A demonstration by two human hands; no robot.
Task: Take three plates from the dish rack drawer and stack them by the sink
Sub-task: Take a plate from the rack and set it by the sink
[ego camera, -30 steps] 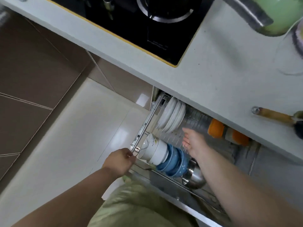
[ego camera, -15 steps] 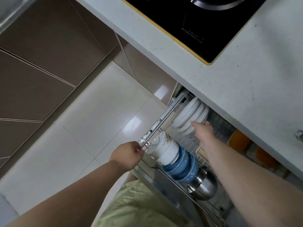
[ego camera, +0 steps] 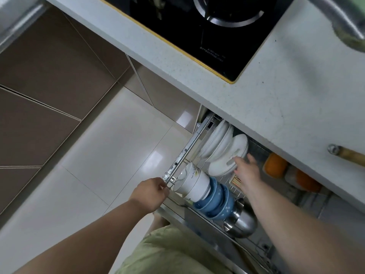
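Plates upright in drawer rack; right hand fingers spread against nearest plate; left hand fingers pinching rack corner.

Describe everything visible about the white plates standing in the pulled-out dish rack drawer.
The round white glossy plates stand on edge in a tight tilted row in the wire dish rack drawer, partly under the pale speckled countertop. The nearest plate leans out, with the right hand touching its face. They look ceramic.
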